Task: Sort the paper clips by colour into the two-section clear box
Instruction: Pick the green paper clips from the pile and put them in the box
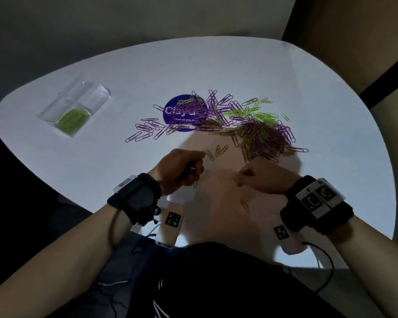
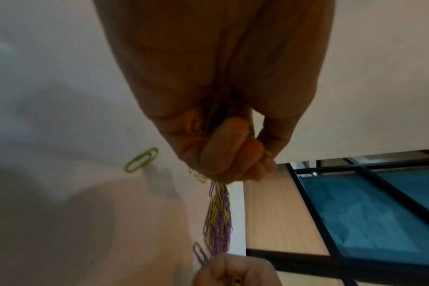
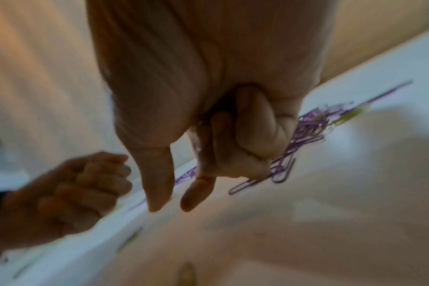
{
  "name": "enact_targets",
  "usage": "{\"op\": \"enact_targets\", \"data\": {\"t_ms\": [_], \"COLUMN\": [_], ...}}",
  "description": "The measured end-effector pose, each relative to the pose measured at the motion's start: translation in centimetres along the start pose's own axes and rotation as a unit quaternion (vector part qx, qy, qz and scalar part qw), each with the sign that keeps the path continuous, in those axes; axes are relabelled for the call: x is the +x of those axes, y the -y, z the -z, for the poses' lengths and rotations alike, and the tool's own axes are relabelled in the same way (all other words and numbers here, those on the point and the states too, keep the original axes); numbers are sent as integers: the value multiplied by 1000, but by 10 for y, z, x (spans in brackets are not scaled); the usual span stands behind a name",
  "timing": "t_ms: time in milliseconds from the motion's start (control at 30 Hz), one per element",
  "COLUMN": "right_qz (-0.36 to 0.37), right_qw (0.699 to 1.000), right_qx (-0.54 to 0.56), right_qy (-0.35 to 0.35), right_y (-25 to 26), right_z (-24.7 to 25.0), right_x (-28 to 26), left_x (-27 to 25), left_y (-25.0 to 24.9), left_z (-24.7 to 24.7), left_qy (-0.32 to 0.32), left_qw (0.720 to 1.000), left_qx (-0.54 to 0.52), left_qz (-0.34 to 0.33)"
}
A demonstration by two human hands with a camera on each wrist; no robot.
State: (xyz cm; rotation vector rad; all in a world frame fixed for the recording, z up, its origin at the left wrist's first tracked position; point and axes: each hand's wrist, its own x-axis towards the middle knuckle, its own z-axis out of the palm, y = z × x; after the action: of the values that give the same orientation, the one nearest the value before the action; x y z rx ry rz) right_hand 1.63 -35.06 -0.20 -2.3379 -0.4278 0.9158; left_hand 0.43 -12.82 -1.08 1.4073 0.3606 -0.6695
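A mixed pile of purple and green paper clips (image 1: 251,125) lies at the middle right of the white table (image 1: 124,72). The clear two-section box (image 1: 101,90) stands at the far left; its near section holds green clips (image 1: 71,121), and the far section looks empty. My left hand (image 1: 189,166) is curled round a bundle of green clips (image 2: 216,114), just left of three loose green clips (image 1: 217,151). My right hand (image 1: 248,177) hovers in front of the pile. Its thumb (image 3: 159,183) and forefinger are straight and apart, the other fingers curled; whether they hold a clip is hidden.
A round purple sticker (image 1: 182,113) lies under the pile's left part, with purple clips (image 1: 147,131) scattered to its left. One green clip (image 1: 245,205) lies on the table below my right hand. White tagged devices (image 1: 172,226) and a cable (image 1: 324,267) sit at the near edge.
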Motion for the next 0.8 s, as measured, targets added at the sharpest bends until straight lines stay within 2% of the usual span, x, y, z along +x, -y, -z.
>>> {"op": "enact_targets", "data": {"t_ms": [67, 133, 267, 333, 367, 400, 467, 567, 633, 700, 800], "right_qz": [-38, -89, -159, -180, -182, -177, -159, -132, -114, -100, -86], "right_qw": [992, 981, 975, 975, 976, 977, 978, 980, 983, 984, 981], "right_qx": [-118, -170, -135, -102, -93, -91, -105, -114, -106, -104, -119], "right_qy": [-16, -39, -77, -78, -79, -82, -88, -97, -97, -106, -128], "right_y": [-3, -3, 5, 7, 7, 7, 7, 3, 0, -3, -6], "right_z": [-11, -22, -36, -42, -45, -47, -50, -54, -53, -50, -46], "right_x": [-7, -11, -14, -17, -18, -18, -19, -20, -21, -25, -30], "left_x": [-7, -11, -18, -22, -24, -26, -30, -38, -42, -41, -38], "left_y": [4, 8, 15, 21, 25, 29, 36, 50, 59, 62, 52], "left_z": [0, -3, -4, -3, -3, -3, -10, -26, -37, -42, -44], "left_qy": [19, 39, 84, 103, 118, 134, 170, 185, 172, 148, 92], "left_qw": [1000, 999, 994, 990, 980, 954, 868, 781, 737, 727, 748], "left_qx": [10, 6, 12, 83, 163, 267, 453, 584, 641, 659, 643], "left_qz": [2, 10, 67, 47, 10, -37, -110, -123, -125, -122, -137]}}
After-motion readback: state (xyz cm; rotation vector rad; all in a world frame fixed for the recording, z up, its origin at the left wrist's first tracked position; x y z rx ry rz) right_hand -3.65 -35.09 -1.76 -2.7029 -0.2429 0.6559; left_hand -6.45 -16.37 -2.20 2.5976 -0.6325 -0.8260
